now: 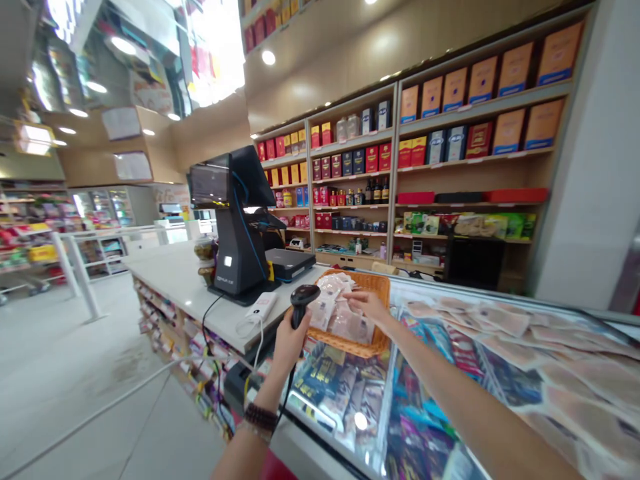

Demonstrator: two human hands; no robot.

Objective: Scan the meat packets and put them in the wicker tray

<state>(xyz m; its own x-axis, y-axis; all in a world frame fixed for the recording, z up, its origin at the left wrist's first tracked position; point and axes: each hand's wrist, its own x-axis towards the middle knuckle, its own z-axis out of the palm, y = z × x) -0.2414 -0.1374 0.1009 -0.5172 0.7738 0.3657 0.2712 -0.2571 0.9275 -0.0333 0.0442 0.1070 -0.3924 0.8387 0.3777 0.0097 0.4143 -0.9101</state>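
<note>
My left hand (291, 339) is wrapped round the handle of a black barcode scanner (305, 294), whose head points away from me at the left edge of the basket. A dark cable runs down from it past my beaded wrist. Small clear packets (353, 321) with white labels lie heaped in an orange-brown wicker basket (350, 345). Over the right part of that heap is my right hand (369, 304), palm down, fingers stretched forward and apart. Its fingertips are at the packets; whether they touch one I cannot tell.
Under the basket is a glass-topped freezer (361, 421) full of bagged goods. Many flat packets (565, 360) cover its right side. A checkout terminal (235, 227), a black flat box (290, 265) and a white handheld device (261, 307) stand on the counter (165, 263). Stocked shelves (350, 237) line the back.
</note>
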